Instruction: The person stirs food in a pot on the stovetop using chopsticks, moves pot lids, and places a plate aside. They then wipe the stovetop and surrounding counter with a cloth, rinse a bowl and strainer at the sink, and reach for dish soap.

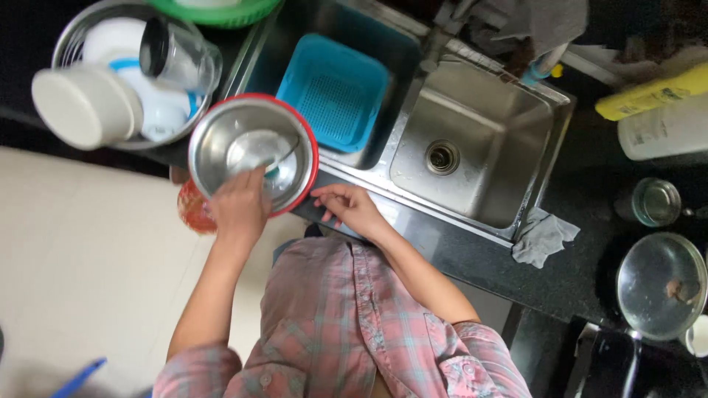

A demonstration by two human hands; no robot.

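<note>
A steel bowl with a red rim (221,129) is held over the counter edge, left of the sink. My left hand (240,208) grips its near rim, with the fingers reaching inside over a bit of white foam or water and a small teal thing (273,174). An orange-red object (192,208) shows just under the bowl beside my wrist. My right hand (351,209) rests on the steel front edge of the sink (413,221), fingers spread, holding nothing.
A blue plastic basket (333,90) sits in the left basin; the right basin (472,140) has a bare drain. A steel tub (74,37) at far left holds white dishes and a glass. A grey rag (542,237), a jar (656,201) and a lidded pan (660,284) are on the dark counter.
</note>
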